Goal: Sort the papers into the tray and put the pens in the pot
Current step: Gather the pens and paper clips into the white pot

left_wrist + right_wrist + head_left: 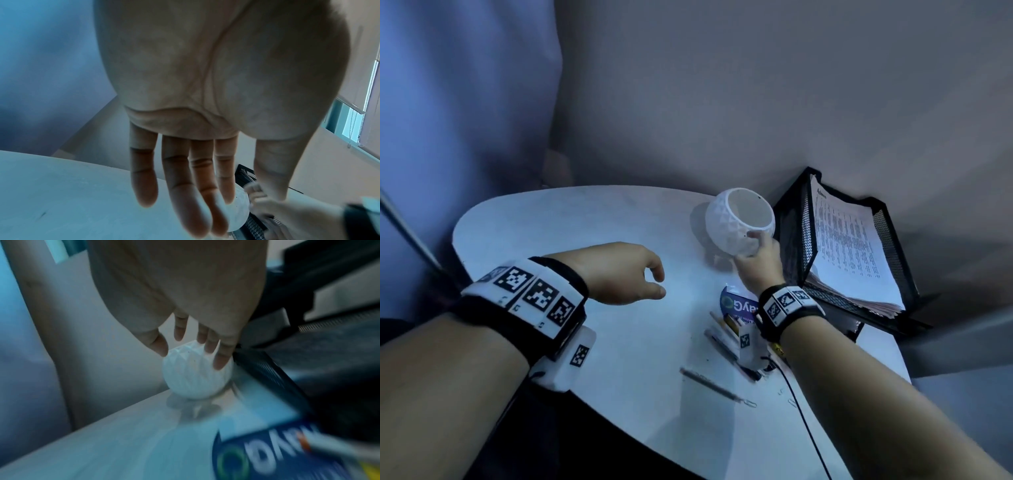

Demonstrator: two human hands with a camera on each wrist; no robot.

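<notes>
The white faceted pot (738, 224) is held tilted on the counter (592, 222) by the right hand (758, 263), fingers (221, 360) spread round its side, just beside the paper-filled tray (890, 253). The left hand (625, 274) is kept above the counter, fingers (180, 186) relaxed and empty. Pens (722, 339) are seen near the right wrist.

The blue leaflet (738, 306) bears upside-down white letters, only partly legible; the printed sheet (846, 240) in the tray is unreadable.

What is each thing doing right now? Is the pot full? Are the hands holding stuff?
pot: empty, tipped, right hand on it
right hand: touches the pot
left hand: holds nothing, above table
tray: holds papers
papers: stacked in tray
pens: lying on table
</notes>
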